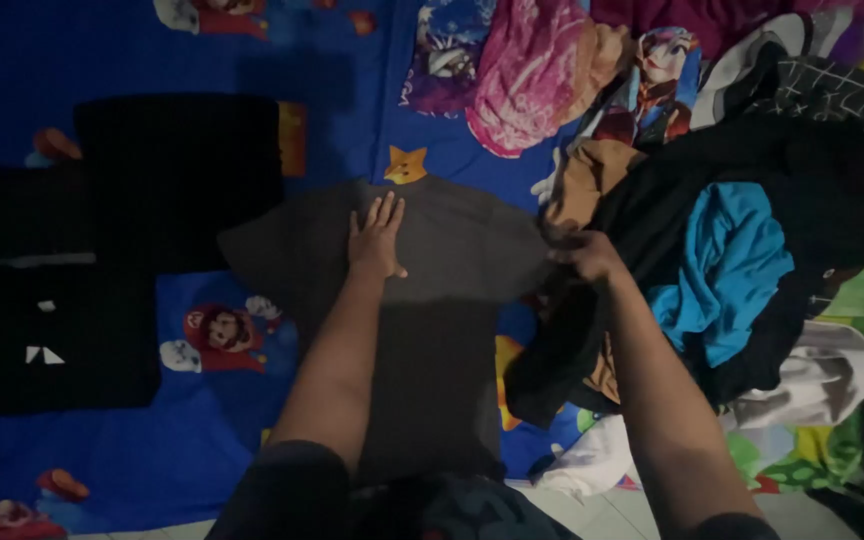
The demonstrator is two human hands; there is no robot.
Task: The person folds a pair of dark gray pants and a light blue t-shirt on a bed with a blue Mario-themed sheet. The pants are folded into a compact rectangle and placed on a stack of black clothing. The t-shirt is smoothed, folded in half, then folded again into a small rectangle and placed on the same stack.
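A dark grey T-shirt [442, 300] lies spread mid-bed on the blue cartoon bedsheet [202, 440]. The left hand [377, 240] presses it flat, fingers open; the right hand [584, 255] pinches its right sleeve. That sleeve could snag in the adjacent clothes pile [752, 270] and wrinkle.

Home: cartoon bedsheet [352, 80], heaped laundry [752, 250]

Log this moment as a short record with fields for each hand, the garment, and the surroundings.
left hand: flat, palm down on the grey T-shirt
right hand: pinching the shirt's right sleeve edge
shirt: spread out on the blue cartoon bedsheet
left of it: folded black clothes
right of it: pile of mixed clothes
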